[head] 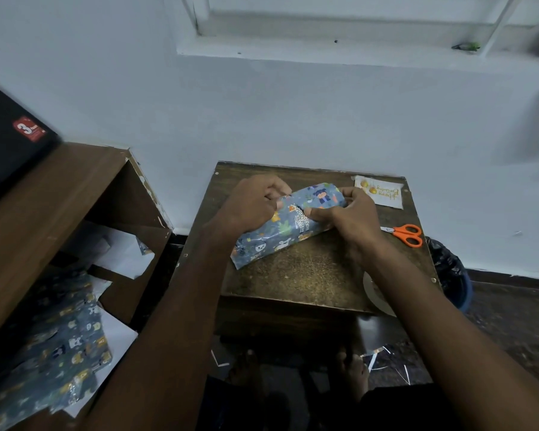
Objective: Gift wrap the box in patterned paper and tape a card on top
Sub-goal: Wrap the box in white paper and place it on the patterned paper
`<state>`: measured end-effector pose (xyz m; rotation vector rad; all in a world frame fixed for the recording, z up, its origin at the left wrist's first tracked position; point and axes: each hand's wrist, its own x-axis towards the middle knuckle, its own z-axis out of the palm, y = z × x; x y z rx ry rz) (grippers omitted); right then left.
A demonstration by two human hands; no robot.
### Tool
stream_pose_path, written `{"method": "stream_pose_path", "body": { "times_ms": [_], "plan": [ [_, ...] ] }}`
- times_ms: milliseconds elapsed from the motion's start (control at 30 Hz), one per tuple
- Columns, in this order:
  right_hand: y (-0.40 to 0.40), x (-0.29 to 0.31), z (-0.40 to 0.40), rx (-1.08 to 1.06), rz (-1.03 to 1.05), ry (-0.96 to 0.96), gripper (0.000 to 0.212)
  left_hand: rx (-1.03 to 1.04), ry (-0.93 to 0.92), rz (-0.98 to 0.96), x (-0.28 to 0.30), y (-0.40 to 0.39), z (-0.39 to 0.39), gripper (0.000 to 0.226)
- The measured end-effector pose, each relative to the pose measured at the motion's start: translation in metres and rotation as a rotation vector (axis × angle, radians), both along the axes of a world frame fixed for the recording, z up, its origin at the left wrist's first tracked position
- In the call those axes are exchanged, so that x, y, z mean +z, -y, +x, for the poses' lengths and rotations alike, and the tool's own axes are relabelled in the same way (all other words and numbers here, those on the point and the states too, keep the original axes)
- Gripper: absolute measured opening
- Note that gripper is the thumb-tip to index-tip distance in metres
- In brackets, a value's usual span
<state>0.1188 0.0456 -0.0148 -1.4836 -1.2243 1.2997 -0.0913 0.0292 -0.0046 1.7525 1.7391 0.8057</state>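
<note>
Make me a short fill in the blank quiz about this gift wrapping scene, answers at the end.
1. The scissors have ____ handles.
2. The box is already covered in ____ patterned paper.
3. The card lies at the table's far ____ corner.
4. The box is held by ____ hands.

Answers: orange; blue; right; both

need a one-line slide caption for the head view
Both hands, left and right, grip the paper-wrapped box on a small wooden table; card and orange scissors lie nearby.
</note>
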Motion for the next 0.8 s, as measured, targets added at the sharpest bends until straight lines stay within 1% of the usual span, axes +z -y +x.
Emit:
{"method": "stream_pose_path", "body": {
  "times_ms": [67, 167, 233, 267, 333, 367, 400, 500, 600, 667, 733, 800],
  "plan": [
    [-0.001, 0.000, 0.000, -0.017, -0.011, -0.010, 0.066, 0.055, 0.047, -0.011, -0.003, 0.000, 0.000, 0.024],
    [-0.003, -0.003, -0.001, -0.035, -0.012, -0.021, 0.061, 0.113, 0.064, -0.040, -0.006, -0.003, 0.002, 0.019],
    [-0.003, -0.002, -0.003, -0.050, 0.004, 0.021, 0.066, 0.143, 0.076, -0.051, -0.007, -0.004, 0.005, 0.017],
    [-0.003, -0.003, -0.004, -0.061, 0.040, 0.089, 0.074, 0.156, 0.083, -0.054, -0.008, -0.004, 0.006, 0.017],
    [-0.006, -0.005, -0.005, -0.055, 0.157, 0.313, 0.091, 0.166, 0.091, -0.054, -0.007, -0.004, 0.006, 0.018],
    [-0.006, -0.004, -0.005, -0.036, 0.215, 0.425, 0.095, 0.163, 0.090, -0.050, -0.007, -0.003, 0.006, 0.018],
    [-0.005, -0.003, -0.005, -0.009, 0.273, 0.512, 0.094, 0.157, 0.085, -0.043, -0.007, -0.003, 0.005, 0.018],
    [-0.004, -0.001, -0.004, 0.108, 0.470, 0.647, 0.077, 0.146, 0.034, 0.005, -0.008, -0.004, 0.006, 0.020],
    [-0.005, -0.005, -0.005, 0.218, 0.623, 0.676, 0.049, 0.126, 0.005, 0.030, -0.009, -0.004, 0.007, 0.023],
    [-0.005, -0.008, -0.005, 0.298, 0.676, 0.695, 0.037, 0.084, 0.008, 0.034, -0.004, -0.003, 0.006, 0.022],
    [-0.005, -0.008, -0.004, 0.371, 0.718, 0.722, 0.036, 0.047, 0.014, 0.032, 0.005, 0.001, 0.004, 0.024],
    [-0.004, -0.008, -0.001, 0.417, 0.757, 0.746, 0.047, 0.057, 0.019, 0.020, 0.011, 0.003, 0.002, 0.032]
  ]
}}
